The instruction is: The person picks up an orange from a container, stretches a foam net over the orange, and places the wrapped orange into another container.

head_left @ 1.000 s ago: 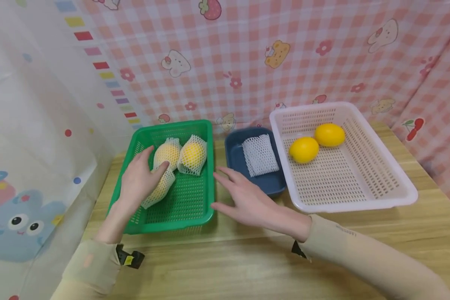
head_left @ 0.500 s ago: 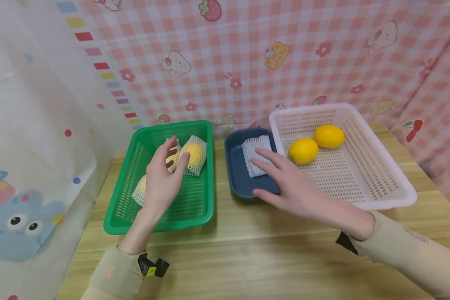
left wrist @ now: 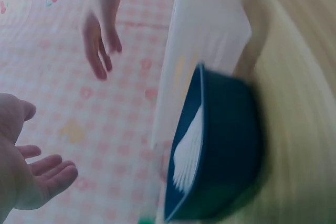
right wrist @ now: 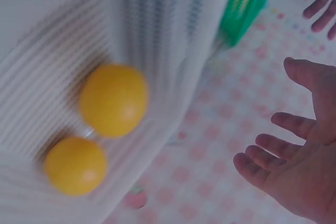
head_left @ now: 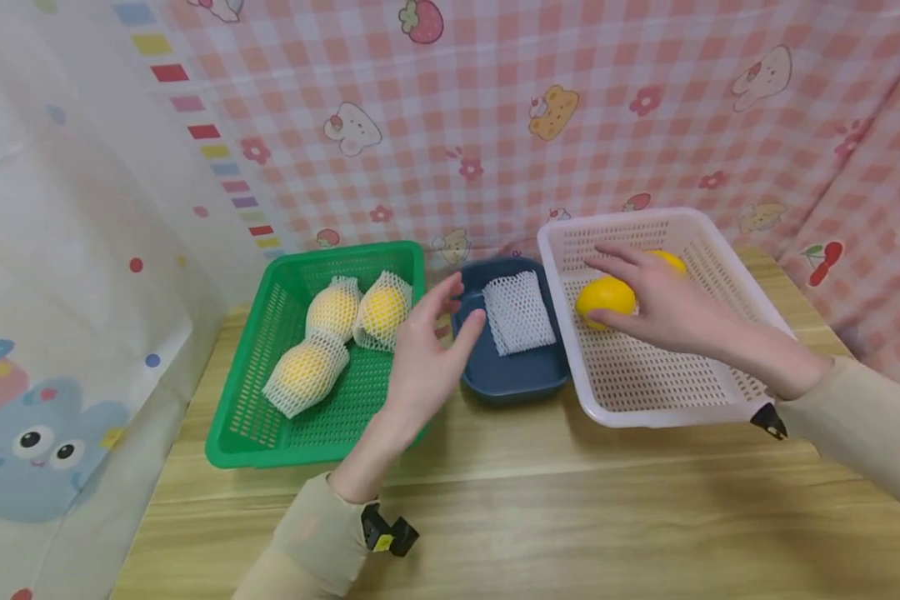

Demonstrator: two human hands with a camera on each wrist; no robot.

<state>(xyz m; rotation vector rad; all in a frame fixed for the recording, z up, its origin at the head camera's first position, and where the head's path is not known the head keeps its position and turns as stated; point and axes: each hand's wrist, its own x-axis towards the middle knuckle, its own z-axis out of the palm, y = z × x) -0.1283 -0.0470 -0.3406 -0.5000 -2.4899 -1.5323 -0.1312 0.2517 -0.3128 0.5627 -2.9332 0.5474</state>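
Note:
My left hand point(head_left: 429, 354) hovers over the gap between the green basket point(head_left: 228, 446) and a small dark blue tray point(head_left: 506, 385), fingers loosely bent with nothing in them. In that tray lies a folded white foam net point(head_left: 520, 312). Above the white basket point(head_left: 622, 417) is my right hand point(head_left: 667, 304), its fingers extended and holding nothing. Beneath it sit two lemons; the nearer lemon point(head_left: 603, 302) shows well, the farther lemon point(head_left: 667, 262) is partly covered by the hand. In the right wrist view both lemons point(right wrist: 114, 100) lie side by side, apart from the fingers.
The green basket holds three yellow fruits in white foam nets point(head_left: 305, 377). All the containers stand in a row on a wooden table point(head_left: 510, 500). A pink checked cloth point(head_left: 450, 142) hangs behind, and a white printed cloth point(head_left: 82, 250) on the left.
My left hand has moved right, out of the green basket towards the blue tray. My right hand has moved right, past the blue tray to above the lemons. The fruits have stayed in place.

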